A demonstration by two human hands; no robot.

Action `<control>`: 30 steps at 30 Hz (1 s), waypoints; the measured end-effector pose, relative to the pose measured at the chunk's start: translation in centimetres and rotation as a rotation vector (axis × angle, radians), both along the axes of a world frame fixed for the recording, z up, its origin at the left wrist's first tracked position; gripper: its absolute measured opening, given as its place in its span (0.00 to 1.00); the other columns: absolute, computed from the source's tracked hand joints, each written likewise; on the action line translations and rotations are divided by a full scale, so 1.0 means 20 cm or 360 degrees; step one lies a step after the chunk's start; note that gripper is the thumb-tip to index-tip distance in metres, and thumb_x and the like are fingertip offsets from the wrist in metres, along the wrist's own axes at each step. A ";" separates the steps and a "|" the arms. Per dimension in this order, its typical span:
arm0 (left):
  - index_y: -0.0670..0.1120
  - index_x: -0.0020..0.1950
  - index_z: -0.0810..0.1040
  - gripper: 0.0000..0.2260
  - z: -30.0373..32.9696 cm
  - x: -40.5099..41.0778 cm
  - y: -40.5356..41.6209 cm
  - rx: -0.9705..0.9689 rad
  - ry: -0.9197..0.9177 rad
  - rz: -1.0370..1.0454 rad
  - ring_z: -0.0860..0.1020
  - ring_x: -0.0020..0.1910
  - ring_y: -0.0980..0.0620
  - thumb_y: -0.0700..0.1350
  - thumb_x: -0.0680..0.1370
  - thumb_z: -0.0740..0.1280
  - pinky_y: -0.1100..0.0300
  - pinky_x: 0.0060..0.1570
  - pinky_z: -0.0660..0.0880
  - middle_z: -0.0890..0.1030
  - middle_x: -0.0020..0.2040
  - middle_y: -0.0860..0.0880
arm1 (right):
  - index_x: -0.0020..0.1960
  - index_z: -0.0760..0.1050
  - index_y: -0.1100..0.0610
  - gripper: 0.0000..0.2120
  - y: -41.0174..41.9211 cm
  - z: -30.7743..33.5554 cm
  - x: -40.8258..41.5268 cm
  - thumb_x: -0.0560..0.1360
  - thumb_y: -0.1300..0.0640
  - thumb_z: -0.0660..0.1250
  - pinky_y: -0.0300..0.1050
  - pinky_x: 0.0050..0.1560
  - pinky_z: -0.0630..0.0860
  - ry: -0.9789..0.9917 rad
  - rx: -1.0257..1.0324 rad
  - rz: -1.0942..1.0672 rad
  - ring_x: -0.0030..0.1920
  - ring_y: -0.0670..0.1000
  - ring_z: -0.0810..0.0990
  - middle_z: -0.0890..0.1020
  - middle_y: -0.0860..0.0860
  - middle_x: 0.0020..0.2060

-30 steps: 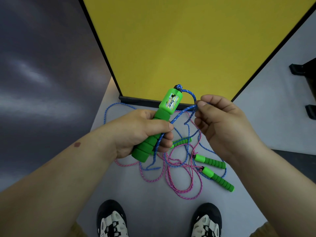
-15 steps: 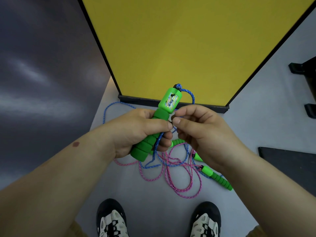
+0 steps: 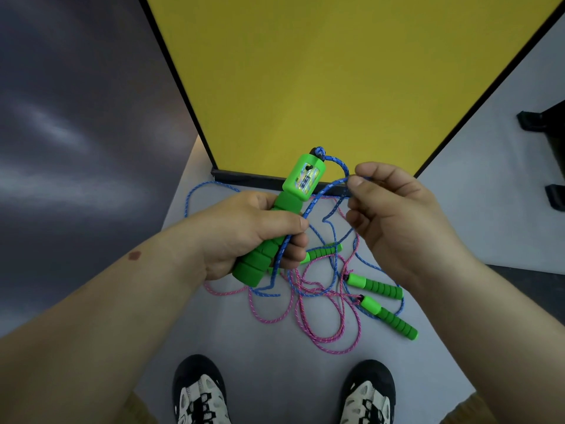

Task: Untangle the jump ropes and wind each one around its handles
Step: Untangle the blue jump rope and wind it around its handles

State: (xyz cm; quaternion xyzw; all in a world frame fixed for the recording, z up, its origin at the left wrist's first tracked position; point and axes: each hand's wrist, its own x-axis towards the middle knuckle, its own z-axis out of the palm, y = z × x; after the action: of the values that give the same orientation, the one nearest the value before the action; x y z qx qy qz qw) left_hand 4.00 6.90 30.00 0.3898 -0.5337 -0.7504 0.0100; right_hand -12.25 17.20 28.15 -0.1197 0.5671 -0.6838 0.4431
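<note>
Head view: left hand [image 3: 244, 231] grips the green counter handle [image 3: 284, 215], right hand [image 3: 394, 215] pinches the blue rope [image 3: 324, 191] at 1 o'clock of it. Pink rope [image 3: 321, 307] and three green handles [image 3: 376, 286] lie tangled on grey floor [image 3: 275, 362] below; yellow panel [image 3: 336, 81] at 12, shoes [image 3: 198, 393] at 6.

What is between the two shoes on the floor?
In the head view, only bare grey floor lies between the left shoe and the right shoe; the pink rope stops farther ahead.
</note>
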 end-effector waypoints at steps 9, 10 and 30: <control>0.39 0.46 0.77 0.03 0.00 0.00 0.01 0.0004 -0.0001 -0.0018 0.81 0.32 0.50 0.35 0.79 0.67 0.55 0.38 0.83 0.81 0.34 0.45 | 0.54 0.77 0.54 0.09 0.01 -0.01 0.08 0.74 0.59 0.72 0.42 0.38 0.75 -0.0012 -0.0036 0.0310 0.36 0.49 0.78 0.79 0.56 0.44; 0.39 0.47 0.77 0.02 0.00 0.00 0.01 0.0011 0.0000 -0.0026 0.81 0.32 0.50 0.36 0.79 0.67 0.55 0.38 0.83 0.81 0.35 0.45 | 0.54 0.77 0.54 0.10 0.01 0.00 0.08 0.73 0.57 0.72 0.43 0.38 0.75 -0.0038 -0.0043 0.0338 0.36 0.49 0.77 0.79 0.57 0.47; 0.39 0.49 0.78 0.01 0.00 0.00 0.01 -0.0009 0.0002 -0.0040 0.80 0.31 0.50 0.36 0.80 0.67 0.57 0.35 0.81 0.81 0.34 0.45 | 0.46 0.80 0.55 0.01 0.02 -0.02 0.11 0.76 0.60 0.71 0.39 0.34 0.71 0.0331 -0.0044 0.0556 0.32 0.48 0.73 0.77 0.51 0.31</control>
State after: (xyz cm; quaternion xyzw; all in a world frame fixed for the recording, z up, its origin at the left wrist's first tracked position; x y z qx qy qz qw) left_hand 3.91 7.11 30.03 0.3827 -0.5406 -0.7492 0.0019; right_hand -10.10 17.67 27.72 -0.2923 0.5709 -0.5883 0.4925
